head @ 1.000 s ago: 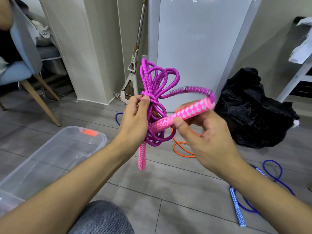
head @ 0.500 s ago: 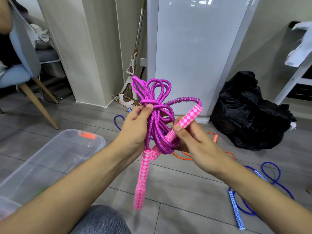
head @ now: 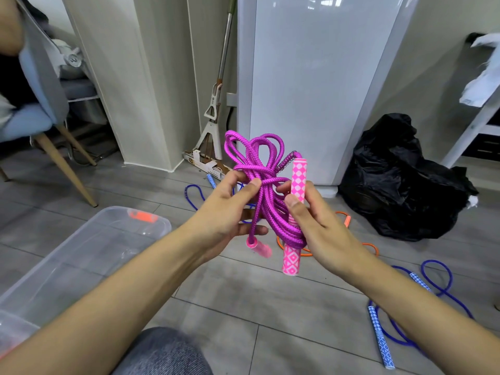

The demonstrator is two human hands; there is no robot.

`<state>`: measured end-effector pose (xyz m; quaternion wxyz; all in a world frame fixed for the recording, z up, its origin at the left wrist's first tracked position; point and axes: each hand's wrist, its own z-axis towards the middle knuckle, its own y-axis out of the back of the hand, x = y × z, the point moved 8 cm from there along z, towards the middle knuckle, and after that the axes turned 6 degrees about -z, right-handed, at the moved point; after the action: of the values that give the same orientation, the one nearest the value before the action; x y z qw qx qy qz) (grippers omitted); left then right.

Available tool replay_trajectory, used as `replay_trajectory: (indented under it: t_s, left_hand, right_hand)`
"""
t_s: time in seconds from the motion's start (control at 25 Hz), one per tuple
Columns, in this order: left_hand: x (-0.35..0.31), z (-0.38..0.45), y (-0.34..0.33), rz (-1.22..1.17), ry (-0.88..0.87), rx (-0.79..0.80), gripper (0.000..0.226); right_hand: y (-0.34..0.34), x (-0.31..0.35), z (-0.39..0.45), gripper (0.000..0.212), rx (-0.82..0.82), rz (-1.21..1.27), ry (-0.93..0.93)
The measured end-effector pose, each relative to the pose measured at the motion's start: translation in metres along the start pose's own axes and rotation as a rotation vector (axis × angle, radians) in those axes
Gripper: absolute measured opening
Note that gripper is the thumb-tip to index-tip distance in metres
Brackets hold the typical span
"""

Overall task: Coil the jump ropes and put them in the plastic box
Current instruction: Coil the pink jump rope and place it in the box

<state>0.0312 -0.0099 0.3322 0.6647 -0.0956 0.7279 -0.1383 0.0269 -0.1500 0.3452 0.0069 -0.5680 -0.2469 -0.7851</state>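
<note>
Centre of frame: the left hand (head: 230, 209) pinched the wrapped waist of the coiled magenta braided jump rope (head: 263, 185) between thumb and fingers, loops fanning above the grip. The right hand (head: 313, 226) grasped one pink-and-white diamond-patterned handle (head: 293, 215), which stood nearly upright alongside the bundle. A second earlier that handle lay tilted across the frame, pointing toward the right; half a second earlier it was partly raised. It had thus been swung parallel to the coil. The other pink handle (head: 258, 247), blurred, dangled just below the left hand, higher and more foreshortened than half a second before.

Judgement: the coiling step appeared close to finished, with the free handle being tucked in to secure the bundle before transfer.

Lower left of frame: the clear plastic box with an orange latch (head: 89, 255) sat on the grey tiled floor (head: 243, 307), apart from the bundle. Right and centre floor: a blue rope (head: 443, 290), an orange rope (head: 343, 220) and another blue rope (head: 194, 196) lay uncoiled, so much of the task remained.
</note>
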Motion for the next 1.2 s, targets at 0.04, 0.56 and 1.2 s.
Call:
replay_trajectory:
  t_s: [0.04, 0.56, 1.2]
  left_hand:
    - [-0.001, -0.002, -0.003, 0.021, -0.004, 0.017, 0.023]
    - [0.005, 0.01, 0.014, -0.304, 0.125, -0.117, 0.023]
    - [0.001, 0.029, 0.089, -0.44, -0.134, -0.507, 0.011]
  right_hand:
    - [-0.001, 0.0, 0.0, 0.021, 0.011, 0.023, -0.009]
    - [-0.01, -0.007, -0.002, 0.042, 0.132, -0.093, -0.014]
    - [0.003, -0.111, -0.01, 0.04, 0.458, -0.806, -0.152]
